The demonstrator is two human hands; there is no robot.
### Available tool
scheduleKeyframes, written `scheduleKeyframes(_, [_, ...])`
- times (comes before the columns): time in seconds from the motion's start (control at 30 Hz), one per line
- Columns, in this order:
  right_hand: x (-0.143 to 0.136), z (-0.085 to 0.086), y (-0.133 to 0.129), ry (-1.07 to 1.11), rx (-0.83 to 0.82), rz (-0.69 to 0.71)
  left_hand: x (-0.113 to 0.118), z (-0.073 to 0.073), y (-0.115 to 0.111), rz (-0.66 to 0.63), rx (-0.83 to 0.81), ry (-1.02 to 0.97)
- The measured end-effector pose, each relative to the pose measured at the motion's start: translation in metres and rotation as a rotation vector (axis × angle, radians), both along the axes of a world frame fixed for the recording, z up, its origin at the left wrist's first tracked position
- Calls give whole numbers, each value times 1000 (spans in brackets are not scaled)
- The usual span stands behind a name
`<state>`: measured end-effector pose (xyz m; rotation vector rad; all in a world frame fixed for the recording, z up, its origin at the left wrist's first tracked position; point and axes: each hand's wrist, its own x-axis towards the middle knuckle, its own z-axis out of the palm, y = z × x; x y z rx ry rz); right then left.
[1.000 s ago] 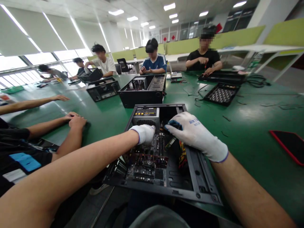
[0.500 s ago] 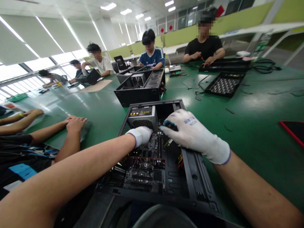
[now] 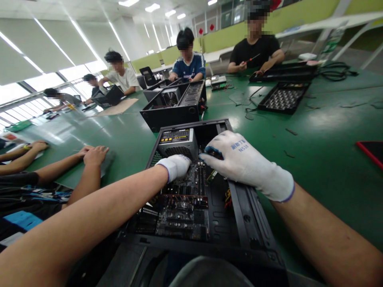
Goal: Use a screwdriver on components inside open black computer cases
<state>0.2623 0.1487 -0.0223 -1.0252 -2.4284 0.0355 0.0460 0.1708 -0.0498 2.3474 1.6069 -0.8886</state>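
An open black computer case [image 3: 254, 223] lies in front of me, with a grey power supply [image 3: 176, 140] at its far left and a dark motherboard [image 3: 182, 219] inside. My left hand [image 3: 176, 165], in a white glove, reaches down beside the power supply's near side; its fingertips are hidden. My right hand [image 3: 230, 155], gloved too, rests over the case's far right part, thumb and fingers curved toward each other around something dark that I cannot make out. Just below its thumb a small green memory stick [image 3: 212, 175] lies at a slant.
Another open case [image 3: 173, 113] stands beyond mine on the green table [image 3: 323, 155]. A black tray [image 3: 284, 97], cables [image 3: 336, 71] and a red-edged item [image 3: 371, 153] are to the right. Another person's hands [image 3: 95, 154] rest at the left; more people work across the table.
The camera view has shifted slightly. My two hands keep nearly the same places in the case. Across the table, the person in black has lifted a red-handled screwdriver away from the work.
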Motion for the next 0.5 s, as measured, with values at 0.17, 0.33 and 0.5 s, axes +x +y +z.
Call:
scheduleKeyframes(0.17, [0,0,-1,-10,6,1,-2,-2,1,11,9,-3])
scheduleKeyframes(0.33, [0,0,0,-6,-1,10,0,0,0,14,12,-6])
scheduleKeyframes(0.5, [0,0,0,-7,-4,9,0,-1,1,17,5,2])
